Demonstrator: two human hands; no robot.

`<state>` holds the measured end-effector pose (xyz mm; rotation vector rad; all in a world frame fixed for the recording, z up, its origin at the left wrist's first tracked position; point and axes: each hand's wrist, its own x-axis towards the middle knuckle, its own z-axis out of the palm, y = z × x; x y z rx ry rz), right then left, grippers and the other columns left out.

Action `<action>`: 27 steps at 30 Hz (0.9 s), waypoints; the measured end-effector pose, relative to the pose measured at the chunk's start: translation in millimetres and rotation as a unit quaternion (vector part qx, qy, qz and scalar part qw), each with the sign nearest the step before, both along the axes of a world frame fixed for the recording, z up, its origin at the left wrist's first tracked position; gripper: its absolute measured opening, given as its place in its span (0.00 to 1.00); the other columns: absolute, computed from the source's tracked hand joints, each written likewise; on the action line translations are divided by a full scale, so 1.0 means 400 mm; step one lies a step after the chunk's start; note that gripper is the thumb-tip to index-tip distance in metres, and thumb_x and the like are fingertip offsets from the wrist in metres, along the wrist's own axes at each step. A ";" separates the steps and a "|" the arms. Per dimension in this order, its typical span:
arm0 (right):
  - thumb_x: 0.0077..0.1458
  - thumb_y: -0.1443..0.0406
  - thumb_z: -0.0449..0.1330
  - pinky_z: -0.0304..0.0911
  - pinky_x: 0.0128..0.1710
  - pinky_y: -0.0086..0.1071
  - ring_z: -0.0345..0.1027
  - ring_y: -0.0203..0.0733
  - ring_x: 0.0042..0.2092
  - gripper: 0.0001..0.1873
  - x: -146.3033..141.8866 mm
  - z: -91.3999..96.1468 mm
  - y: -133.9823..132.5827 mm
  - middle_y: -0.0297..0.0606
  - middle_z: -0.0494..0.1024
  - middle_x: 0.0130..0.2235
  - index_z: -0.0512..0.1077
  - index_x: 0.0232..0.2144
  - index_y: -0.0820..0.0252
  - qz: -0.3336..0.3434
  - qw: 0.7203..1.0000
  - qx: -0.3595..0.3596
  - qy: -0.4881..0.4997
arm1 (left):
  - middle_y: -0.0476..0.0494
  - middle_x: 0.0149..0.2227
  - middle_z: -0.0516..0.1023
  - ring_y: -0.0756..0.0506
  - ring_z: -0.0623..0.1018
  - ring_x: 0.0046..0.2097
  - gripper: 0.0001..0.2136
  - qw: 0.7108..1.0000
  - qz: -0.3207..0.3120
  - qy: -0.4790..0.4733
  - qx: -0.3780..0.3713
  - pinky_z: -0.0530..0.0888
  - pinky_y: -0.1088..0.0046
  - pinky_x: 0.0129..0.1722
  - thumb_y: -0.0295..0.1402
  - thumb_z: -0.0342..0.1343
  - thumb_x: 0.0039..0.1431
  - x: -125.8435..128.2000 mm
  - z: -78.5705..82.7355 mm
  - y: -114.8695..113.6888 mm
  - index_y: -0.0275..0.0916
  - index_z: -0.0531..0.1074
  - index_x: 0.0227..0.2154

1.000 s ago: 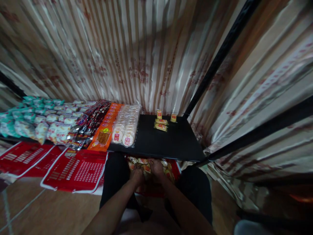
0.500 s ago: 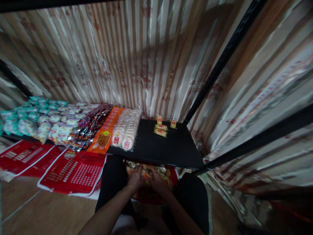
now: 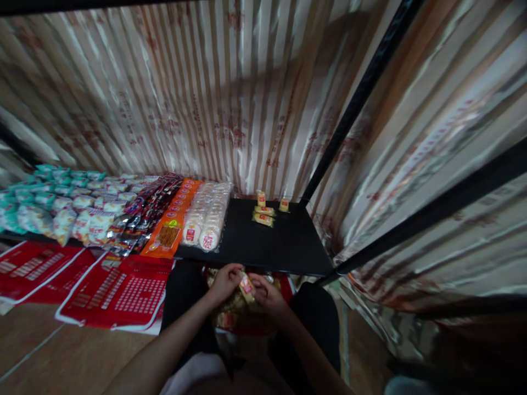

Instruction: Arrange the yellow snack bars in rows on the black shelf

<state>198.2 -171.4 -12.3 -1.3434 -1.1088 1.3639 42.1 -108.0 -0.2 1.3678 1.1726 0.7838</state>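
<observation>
Between my two hands is a small yellow wrapped snack (image 3: 247, 285) with a red and white label, tilted above a red basket (image 3: 288, 282). My left hand (image 3: 227, 281) pinches its upper left end, and my right hand (image 3: 265, 291) has its fingers closed on the right side. More yellow wrapped snacks (image 3: 226, 320) fill the basket between my knees, partly hidden by my hands. On the black shelf (image 3: 275, 247) ahead, two like snacks lie stacked flat (image 3: 263, 218), one stands behind them (image 3: 261, 198), and another stands to the right (image 3: 284, 204).
Left along the shelf are clear-wrapped round white crackers (image 3: 208, 219), an orange packet (image 3: 167, 233), dark shiny packets (image 3: 140, 214) and white-and-teal bags (image 3: 61, 203). Red printed bags (image 3: 123, 291) hang below its front edge. A black post (image 3: 349, 120) rises at the right corner.
My hands have come up out of the basket's contents, now with one yellow snack showing between them. The view has shifted slightly, and the shelf items keep their places.
</observation>
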 end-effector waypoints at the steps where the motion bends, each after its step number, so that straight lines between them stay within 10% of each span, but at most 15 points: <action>1: 0.40 0.57 0.62 0.65 0.40 0.37 0.71 0.43 0.39 0.25 -0.002 0.010 0.007 0.42 0.74 0.42 0.68 0.44 0.57 -0.015 1.000 -0.001 0.027 | 0.48 0.29 0.73 0.53 0.69 0.27 0.14 1.000 0.004 -0.027 -0.012 0.68 0.77 0.30 0.32 0.56 0.43 0.005 0.015 0.009 0.35 0.72 0.36; 9: 0.41 0.58 0.63 0.63 0.46 0.37 0.70 0.41 0.42 0.25 -0.011 0.076 0.053 0.42 0.74 0.43 0.67 0.44 0.57 -0.109 0.990 0.028 0.080 | 0.48 0.32 0.72 0.54 0.71 0.29 0.22 0.980 0.064 -0.178 -0.062 0.68 0.79 0.31 0.34 0.62 0.38 0.058 0.077 0.051 0.35 0.68 0.40; 18: 0.41 0.57 0.61 0.66 0.41 0.36 0.71 0.41 0.37 0.22 -0.024 0.038 0.071 0.41 0.76 0.38 0.68 0.40 0.58 -0.108 0.992 0.055 0.035 | 0.53 0.24 0.69 0.53 0.70 0.24 0.13 0.990 0.108 -0.073 -0.051 0.67 0.79 0.24 0.35 0.56 0.45 0.097 0.055 0.048 0.37 0.68 0.36; 27: 0.47 0.57 0.55 0.62 0.32 0.30 0.68 0.38 0.29 0.17 0.006 0.106 0.131 0.34 0.77 0.32 0.70 0.40 0.56 -0.082 0.961 0.038 -0.260 | 0.45 0.37 0.75 0.51 0.74 0.32 0.18 0.995 0.089 -0.009 0.041 0.70 0.76 0.34 0.37 0.51 0.52 0.121 0.050 0.103 0.38 0.65 0.46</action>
